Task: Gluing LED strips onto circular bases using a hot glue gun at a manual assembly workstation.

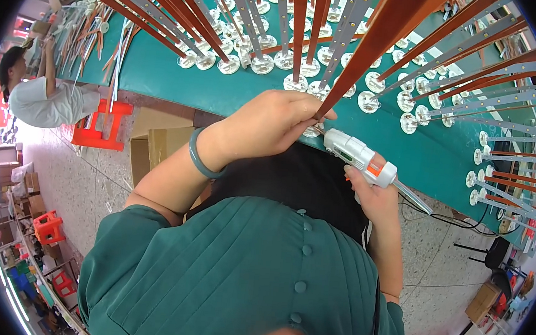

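Two bare hands in action at the near edge of a green tabletop (420, 159)! The left hand (278, 123) is closed, thumb and fingers pinching the foot of a long, flat reddish-brown strip (366, 55), right over a small round white base (313, 132). And here's the right hand (376, 198), wrapped round a white-and-orange plastic glue gun (350, 150), its front end just beside that base! Beyond, a crowd of brown and silver-grey strips (298, 37) rises from round white discs (262, 65).
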The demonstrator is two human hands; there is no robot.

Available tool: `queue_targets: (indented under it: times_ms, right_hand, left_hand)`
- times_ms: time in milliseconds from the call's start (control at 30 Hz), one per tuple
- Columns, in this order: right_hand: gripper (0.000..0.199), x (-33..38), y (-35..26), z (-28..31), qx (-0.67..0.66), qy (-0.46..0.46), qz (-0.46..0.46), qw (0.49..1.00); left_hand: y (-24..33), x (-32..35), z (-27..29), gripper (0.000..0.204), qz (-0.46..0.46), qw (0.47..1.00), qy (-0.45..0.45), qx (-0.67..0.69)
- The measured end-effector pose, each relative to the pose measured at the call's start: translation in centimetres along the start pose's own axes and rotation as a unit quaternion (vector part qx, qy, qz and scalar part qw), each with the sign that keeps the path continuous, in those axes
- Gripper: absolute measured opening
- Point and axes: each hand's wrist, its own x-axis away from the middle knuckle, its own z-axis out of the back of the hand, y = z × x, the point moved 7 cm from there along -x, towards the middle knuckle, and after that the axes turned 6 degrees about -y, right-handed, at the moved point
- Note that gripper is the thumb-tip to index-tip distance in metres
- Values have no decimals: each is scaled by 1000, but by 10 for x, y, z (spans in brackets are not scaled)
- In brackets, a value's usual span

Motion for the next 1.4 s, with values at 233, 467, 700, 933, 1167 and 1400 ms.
queue_targets:
  times_ms: [233,467,700,933,1167,1400]
  right_hand:
    - [25,-1,1,2,20,-14,-14,1000]
    - [29,-1,8,6,7,-29,-54,998]
    - [28,6,29,52,-95,37,-131,986]
    - [36,9,-3,98,216,201,-37,955]
    - [29,35,-68,66,151,134,188,961]
    - [16,63,-101,51,204,95,309,924]
  left_hand:
    - [2,1,1,26,-9,1000,9,-3]
    - [2,3,0,25,-13,1000,2,-10]
    - [5,10,3,25,15,999,-21,25]
    - [37,-3,11,30,-55,998,11,17]
    - [66,-18,-15,65,-37,997,-6,62]
    - [94,-63,-73,89,-58,977,-192,74]
